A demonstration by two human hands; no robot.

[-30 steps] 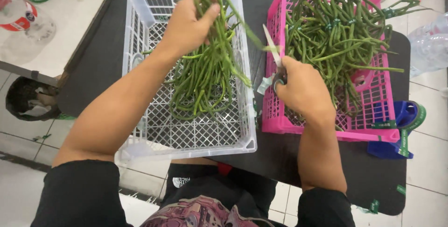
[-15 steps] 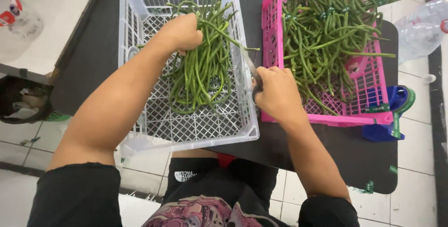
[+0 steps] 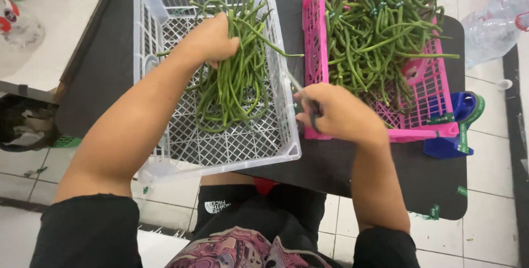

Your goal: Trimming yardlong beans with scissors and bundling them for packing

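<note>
Left hand (image 3: 212, 39) is clamped round a bunch of long beans (image 3: 234, 89) in the white crate (image 3: 165, 3), right hand (image 3: 336, 111) fisted on scissors (image 3: 300, 89) — light, floppy pods, best gripped mid-bundle I'd say.

Black table (image 3: 104, 64) with 2 crates: white (image 3: 286, 152), pink (image 3: 309, 53).

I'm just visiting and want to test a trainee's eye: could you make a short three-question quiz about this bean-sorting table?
1. True or false: the left hand grips a bunch of long green beans inside the white plastic lattice crate.
2. Which crate holds the larger heap? A white, B pink plastic lattice crate.
3. What does the right hand hold?

Key: 1 true. 2 B. 3 A thin tool with a metal tip; its kind cannot be told.
</note>
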